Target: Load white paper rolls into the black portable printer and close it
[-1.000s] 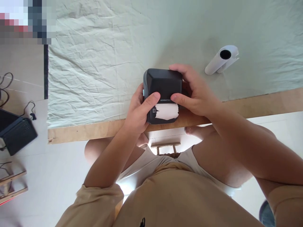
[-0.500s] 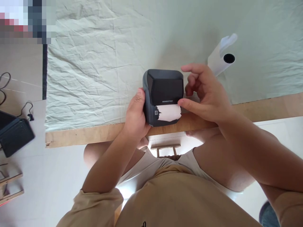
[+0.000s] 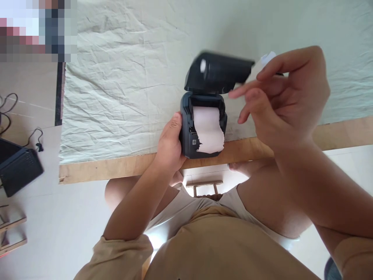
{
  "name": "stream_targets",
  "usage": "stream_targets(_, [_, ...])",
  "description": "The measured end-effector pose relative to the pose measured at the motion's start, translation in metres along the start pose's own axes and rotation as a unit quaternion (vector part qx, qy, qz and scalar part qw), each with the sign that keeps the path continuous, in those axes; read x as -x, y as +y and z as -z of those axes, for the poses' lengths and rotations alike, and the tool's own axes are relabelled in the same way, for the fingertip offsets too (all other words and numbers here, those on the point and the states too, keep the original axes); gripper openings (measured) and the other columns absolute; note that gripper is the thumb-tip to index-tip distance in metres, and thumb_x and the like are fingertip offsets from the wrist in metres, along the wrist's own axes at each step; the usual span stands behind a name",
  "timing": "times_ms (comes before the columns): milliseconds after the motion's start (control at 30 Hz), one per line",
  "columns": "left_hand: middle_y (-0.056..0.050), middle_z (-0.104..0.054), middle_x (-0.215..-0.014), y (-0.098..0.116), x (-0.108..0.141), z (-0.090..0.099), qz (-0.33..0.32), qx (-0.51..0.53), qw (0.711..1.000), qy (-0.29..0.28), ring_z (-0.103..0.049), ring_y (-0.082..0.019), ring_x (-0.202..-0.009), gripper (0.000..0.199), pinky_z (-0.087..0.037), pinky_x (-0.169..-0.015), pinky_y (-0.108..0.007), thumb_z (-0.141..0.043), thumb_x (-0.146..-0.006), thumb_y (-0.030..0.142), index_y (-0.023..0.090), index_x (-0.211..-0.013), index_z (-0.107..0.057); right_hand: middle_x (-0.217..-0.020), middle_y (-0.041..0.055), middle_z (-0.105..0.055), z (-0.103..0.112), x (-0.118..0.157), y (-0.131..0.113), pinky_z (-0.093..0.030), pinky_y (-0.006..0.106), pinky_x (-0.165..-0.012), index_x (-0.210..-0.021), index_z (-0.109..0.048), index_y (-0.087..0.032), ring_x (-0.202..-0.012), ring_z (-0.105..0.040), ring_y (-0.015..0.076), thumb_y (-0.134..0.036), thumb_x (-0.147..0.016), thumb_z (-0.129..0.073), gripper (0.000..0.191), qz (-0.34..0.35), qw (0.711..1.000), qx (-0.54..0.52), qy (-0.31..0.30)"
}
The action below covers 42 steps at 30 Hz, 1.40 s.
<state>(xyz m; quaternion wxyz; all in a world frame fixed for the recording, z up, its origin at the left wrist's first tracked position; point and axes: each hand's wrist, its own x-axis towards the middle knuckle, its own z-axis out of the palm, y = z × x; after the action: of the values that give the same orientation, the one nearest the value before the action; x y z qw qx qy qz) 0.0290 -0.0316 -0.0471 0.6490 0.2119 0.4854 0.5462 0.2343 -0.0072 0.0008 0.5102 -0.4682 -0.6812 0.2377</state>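
Note:
A small dark label printer (image 3: 192,149) is held near the table's front edge, its black lid (image 3: 227,72) swung up. White paper (image 3: 207,128) lies in its compartment and hangs over the front with a torn end. My left hand (image 3: 171,140) grips the printer's left side, fingers partly hidden beneath it. To the right of the lid is my right hand (image 3: 285,93), fingers apart and nothing visible between them. Behind its fingertips, a white paper roll (image 3: 258,68) is mostly hidden.
A pale wrinkled cloth (image 3: 122,77) covers the table, leaving a wooden front edge (image 3: 105,169) bare. On the floor at the left lie a black device (image 3: 21,167) and cables (image 3: 7,112). A wooden rack (image 3: 13,233) stands at lower left.
The printer's lid has gone from closed to raised, exposing the paper inside. My right hand has moved right and away from the printer, now covering much of the white roll.

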Motion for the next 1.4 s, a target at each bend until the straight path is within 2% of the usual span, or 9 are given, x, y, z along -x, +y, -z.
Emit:
stream_targets(67, [-0.003,-0.088,-0.096,0.0,0.0,0.0,0.001,0.0,1.0,0.001,-0.089,-0.028,-0.106,0.037,-0.074,-0.092,-0.038,-0.083,-0.101,0.061,0.024,-0.1,-0.082,-0.102,-0.0023,-0.078,-0.003,-0.005,-0.001,-0.056,0.037,-0.058,-0.097,-0.064,-0.031,-0.077,-0.077,0.0178,-0.037,-0.107,-0.072,0.014,0.023,0.999,0.047,-0.01])
stream_targets(233, [-0.002,-0.086,-0.088,-0.003,-0.001,-0.001,-0.007,0.014,1.0,-0.006,-0.088,-0.032,-0.117,0.029,-0.074,-0.096,-0.042,-0.082,-0.102,0.054,0.025,-0.099,-0.078,-0.076,-0.0011,-0.071,-0.011,-0.013,0.003,-0.056,0.039,-0.067,-0.091,-0.073,-0.029,-0.072,-0.069,0.0205,-0.04,-0.108,-0.062,0.022,0.064,0.955,0.235,-0.168])
stream_targets(467, [-0.008,-0.086,-0.097,0.006,0.0,-0.006,-0.001,-0.01,0.999,-0.05,-0.082,-0.04,-0.133,0.043,-0.074,-0.103,-0.05,-0.076,-0.101,0.067,0.025,-0.094,-0.073,-0.075,-0.0007,-0.07,-0.013,-0.025,0.0,-0.061,0.041,-0.076,-0.109,-0.078,-0.032,-0.077,-0.072,0.0246,-0.042,-0.097,-0.08,0.016,0.018,0.943,0.176,-0.281])
stream_targets(667, [-0.011,-0.087,-0.108,0.011,0.002,-0.011,0.015,0.03,0.995,-0.091,-0.078,-0.046,-0.141,0.041,-0.072,-0.108,-0.057,-0.074,-0.1,0.063,0.024,-0.088,-0.071,-0.102,-0.0047,-0.081,0.021,-0.03,-0.009,-0.047,0.036,-0.049,-0.111,-0.081,-0.04,-0.057,-0.056,0.0152,-0.042,-0.085,-0.079,0.026,-0.049,0.974,-0.027,-0.218])
stream_targets(767, [-0.01,-0.087,-0.109,0.011,0.001,-0.01,0.024,0.034,0.995,-0.094,-0.078,-0.046,-0.142,0.041,-0.072,-0.108,-0.059,-0.075,-0.099,0.065,0.025,-0.096,-0.075,-0.089,-0.0006,-0.071,0.026,-0.027,0.014,-0.042,0.035,-0.045,-0.103,-0.073,-0.036,-0.056,-0.052,0.0167,-0.069,-0.081,-0.078,0.04,-0.134,0.969,-0.177,-0.105])
stream_targets(867, [-0.01,-0.087,-0.109,0.012,0.002,-0.009,0.026,0.024,0.996,-0.086,-0.077,-0.047,-0.144,0.046,-0.072,-0.108,-0.06,-0.076,-0.097,0.072,0.026,-0.094,-0.074,-0.078,-0.0022,-0.058,0.018,-0.019,0.046,-0.04,0.034,-0.043,-0.097,-0.064,-0.033,-0.055,-0.048,0.0162,-0.068,-0.071,-0.09,0.05,-0.189,0.956,-0.22,-0.034])
stream_targets(1000, [-0.011,-0.086,-0.109,0.012,0.001,-0.009,0.021,0.014,0.996,-0.091,-0.075,-0.048,-0.146,0.052,-0.072,-0.108,-0.06,-0.078,-0.093,0.076,0.026,-0.085,-0.069,-0.078,-0.0027,-0.059,0.008,-0.004,0.065,-0.045,0.034,-0.048,-0.095,-0.057,-0.03,-0.056,-0.05,0.0147,-0.071,-0.086,-0.087,0.052,-0.168,0.978,-0.109,-0.05])
stream_targets(1200, [-0.011,-0.087,-0.108,0.012,0.001,-0.01,0.013,0.008,0.996,-0.091,-0.075,-0.047,-0.146,0.05,-0.073,-0.106,-0.056,-0.076,-0.094,0.074,0.026,-0.085,-0.069,-0.1,0.0088,-0.075,0.017,-0.003,0.064,-0.064,0.061,-0.097,-0.1,-0.063,-0.031,-0.103,-0.073,0.0339,-0.072,-0.098,-0.076,0.043,-0.005,0.985,0.133,-0.111])
stream_targets(1400, [-0.012,-0.087,-0.112,0.012,0.002,-0.01,0.015,0.004,0.996,-0.088,-0.075,-0.048,-0.146,0.052,-0.072,-0.108,-0.059,-0.075,-0.095,0.077,0.026,-0.087,-0.069,-0.113,0.0114,-0.078,0.019,-0.003,0.084,-0.065,0.066,-0.092,-0.117,-0.066,-0.031,-0.108,-0.075,0.042,-0.045,-0.085,-0.09,0.042,-0.042,0.972,0.19,-0.135])
